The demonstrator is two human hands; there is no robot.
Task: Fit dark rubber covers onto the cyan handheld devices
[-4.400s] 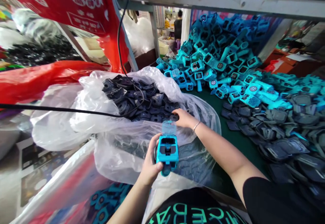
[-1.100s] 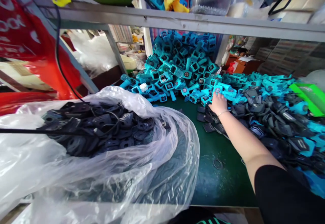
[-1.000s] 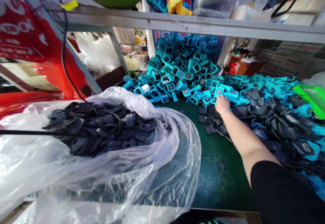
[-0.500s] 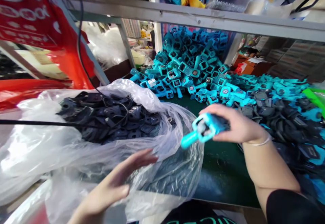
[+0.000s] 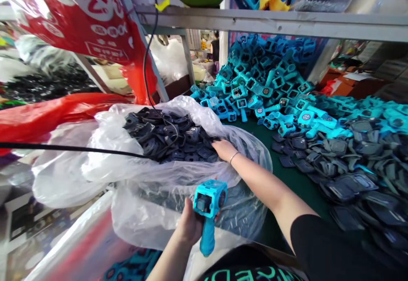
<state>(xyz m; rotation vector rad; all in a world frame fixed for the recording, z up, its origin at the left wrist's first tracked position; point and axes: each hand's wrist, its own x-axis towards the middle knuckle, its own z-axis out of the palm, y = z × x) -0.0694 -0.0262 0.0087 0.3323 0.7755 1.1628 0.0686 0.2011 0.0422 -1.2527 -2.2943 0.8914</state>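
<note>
My left hand [image 5: 188,225] is closed around a bright blue plastic toy body with a handle [image 5: 208,208], held upright in front of my chest. My right hand [image 5: 224,149] reaches into a large clear plastic bag [image 5: 134,179] and rests on the heap of dark grey plastic parts [image 5: 165,135] inside it. Its fingertips are buried among the parts, so whether it grips one is hidden.
A big pile of blue toy bodies [image 5: 264,77] lies at the back of the green table [image 5: 287,179]. Dark grey covers [image 5: 347,162] spread over its right side. A black cable [image 5: 73,148] crosses the bag. A metal shelf [image 5: 270,21] runs overhead; red plastic [image 5: 47,111] lies left.
The blue toy body went from my right hand to my left hand. My right hand then moved left into the bag of dark parts. The view swung left.
</note>
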